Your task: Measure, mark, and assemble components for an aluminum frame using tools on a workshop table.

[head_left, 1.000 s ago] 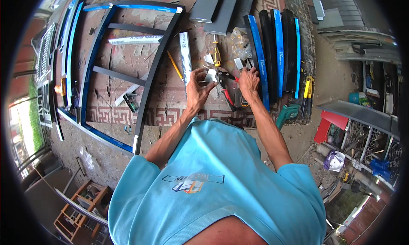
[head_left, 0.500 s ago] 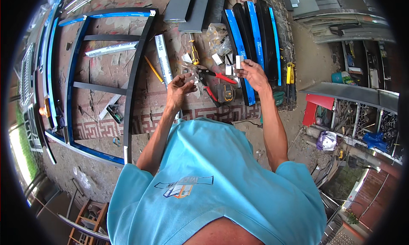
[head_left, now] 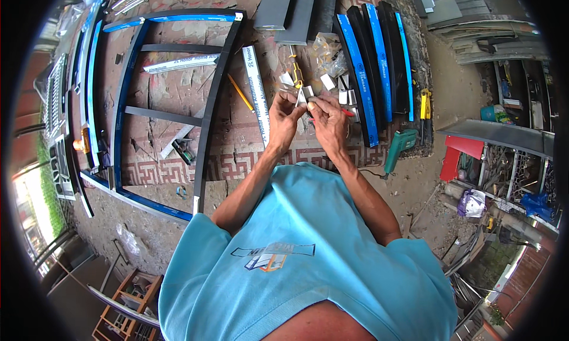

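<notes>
My left hand (head_left: 283,123) and my right hand (head_left: 329,126) meet over the work surface, both with their fingers pinched. Between the fingertips is a small white metal bracket (head_left: 301,96); which hand bears more of it cannot be told. A second bracket may lie against it. More small white brackets (head_left: 327,82) lie just beyond my right hand. A screwdriver (head_left: 297,73) with a yellow and black handle points away beyond my fingers. The red-handled snips (head_left: 348,112) are mostly hidden under my right hand, with only a bit of red showing.
At left lies a black frame (head_left: 213,110) with crossbars and blue film. Long black profiles (head_left: 355,74) with blue strips stand at right, near a green power tool (head_left: 400,146) and yellow-handled tool (head_left: 425,107). A pencil (head_left: 240,93) and white-filmed strip (head_left: 256,92) lie left of my hands.
My right hand has brought the white bracket leftward to my left hand, and the two now meet. The snips and tape measure have become mostly covered. The whole view has shifted slightly.
</notes>
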Demonstrator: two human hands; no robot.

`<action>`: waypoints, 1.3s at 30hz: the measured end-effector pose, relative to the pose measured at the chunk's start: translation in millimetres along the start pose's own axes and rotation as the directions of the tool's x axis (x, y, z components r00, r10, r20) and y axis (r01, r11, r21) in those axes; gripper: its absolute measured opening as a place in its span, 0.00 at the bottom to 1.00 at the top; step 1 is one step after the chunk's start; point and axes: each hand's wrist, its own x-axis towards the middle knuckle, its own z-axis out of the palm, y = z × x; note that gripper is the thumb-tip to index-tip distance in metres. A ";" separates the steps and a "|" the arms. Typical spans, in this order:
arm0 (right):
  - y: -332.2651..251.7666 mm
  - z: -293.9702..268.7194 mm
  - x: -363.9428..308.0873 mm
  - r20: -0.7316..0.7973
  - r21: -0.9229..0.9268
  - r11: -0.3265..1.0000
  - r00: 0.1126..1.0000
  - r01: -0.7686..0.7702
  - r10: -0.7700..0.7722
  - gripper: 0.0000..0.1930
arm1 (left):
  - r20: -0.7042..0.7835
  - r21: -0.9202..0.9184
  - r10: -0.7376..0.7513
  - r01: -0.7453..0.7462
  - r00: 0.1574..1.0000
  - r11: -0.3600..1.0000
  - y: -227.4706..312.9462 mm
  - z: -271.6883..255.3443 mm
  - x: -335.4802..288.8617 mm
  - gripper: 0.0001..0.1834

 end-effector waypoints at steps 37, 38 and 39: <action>-23.5 27.7 -12.9 0.343 -0.171 0.971 0.934 0.170 -0.103 0.34 | 0.417 -0.596 -0.344 0.539 0.841 0.596 3.6 -72.7 -22.6 0.16; -15.3 31.5 -13.1 0.348 -0.165 0.973 0.932 0.164 -0.098 0.34 | 0.395 -0.591 -0.370 0.541 0.841 0.599 0.3 -76.5 -22.3 0.15; -13.0 34.5 -14.0 0.366 -0.161 0.971 0.925 0.174 -0.105 0.34 | 0.381 -0.586 -0.398 0.551 0.835 0.595 -5.5 -80.4 -23.5 0.14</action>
